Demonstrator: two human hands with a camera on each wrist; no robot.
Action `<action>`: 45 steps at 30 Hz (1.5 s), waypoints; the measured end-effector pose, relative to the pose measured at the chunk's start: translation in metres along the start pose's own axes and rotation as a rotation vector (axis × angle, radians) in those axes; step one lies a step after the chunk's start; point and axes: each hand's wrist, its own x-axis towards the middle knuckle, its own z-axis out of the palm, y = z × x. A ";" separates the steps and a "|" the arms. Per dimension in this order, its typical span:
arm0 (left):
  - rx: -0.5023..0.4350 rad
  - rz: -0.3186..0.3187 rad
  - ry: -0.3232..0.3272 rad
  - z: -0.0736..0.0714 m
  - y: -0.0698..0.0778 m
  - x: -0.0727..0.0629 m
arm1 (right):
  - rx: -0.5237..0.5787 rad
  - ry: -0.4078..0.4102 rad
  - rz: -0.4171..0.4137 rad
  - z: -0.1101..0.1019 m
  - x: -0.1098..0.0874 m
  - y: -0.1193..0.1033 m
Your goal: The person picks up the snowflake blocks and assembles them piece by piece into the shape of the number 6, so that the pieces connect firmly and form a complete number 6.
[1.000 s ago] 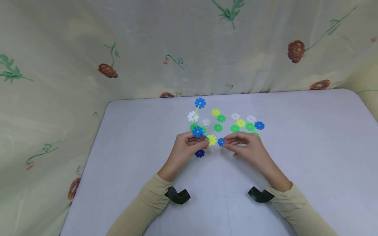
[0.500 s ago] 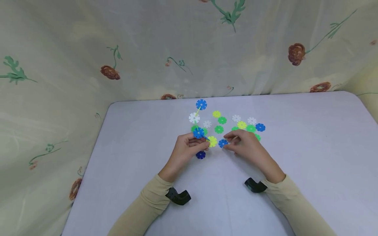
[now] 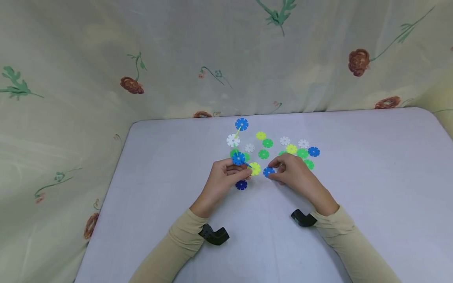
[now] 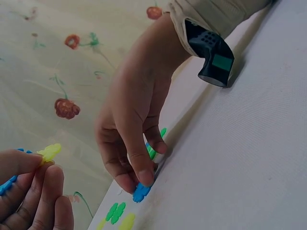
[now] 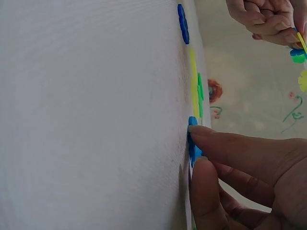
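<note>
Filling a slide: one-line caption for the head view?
Left hand holds linked discs, right hand pinches a blue disc, more discs scattered on the table.

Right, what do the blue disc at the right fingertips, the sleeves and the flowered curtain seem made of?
Blue disc: probably plastic, smooth-looking; one even colour, cleanly notched rim. Sleeves: soft, matte cloth; they bunch into creases. Curtain: thin, faintly shiny, hanging in folds; cloth or plastic sheeting, unclear which.

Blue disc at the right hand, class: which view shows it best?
The head view: the blue disc shows its notched face, though the right hand covers part. The left wrist view shows it slanted, partly hidden; the right wrist view, nearly edge-on.
</note>
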 end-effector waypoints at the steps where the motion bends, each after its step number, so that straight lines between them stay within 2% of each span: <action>1: -0.005 0.002 0.000 0.000 0.000 0.000 | 0.004 -0.001 -0.001 0.000 0.000 0.000; 10: -0.013 0.001 0.000 0.000 0.000 -0.001 | 0.022 0.021 -0.008 0.002 -0.005 0.004; 19: -0.011 -0.009 0.002 0.000 0.001 -0.001 | 0.164 0.053 -0.012 -0.004 -0.017 0.005; 25: 0.004 -0.017 0.003 0.000 0.000 -0.001 | 0.297 0.114 -0.122 -0.010 -0.026 0.002; 31: -0.012 -0.017 -0.010 0.001 0.002 -0.002 | 0.359 0.179 -0.239 -0.012 -0.033 -0.002; 36: -0.018 -0.016 -0.017 0.001 0.003 -0.003 | 0.355 0.201 -0.287 -0.010 -0.035 -0.005; 40: -0.021 -0.014 -0.026 0.002 0.003 -0.003 | 0.323 0.220 -0.307 -0.009 -0.036 -0.007; 45: -0.015 -0.017 -0.035 0.003 0.002 -0.003 | 0.261 0.253 -0.374 -0.008 -0.037 -0.007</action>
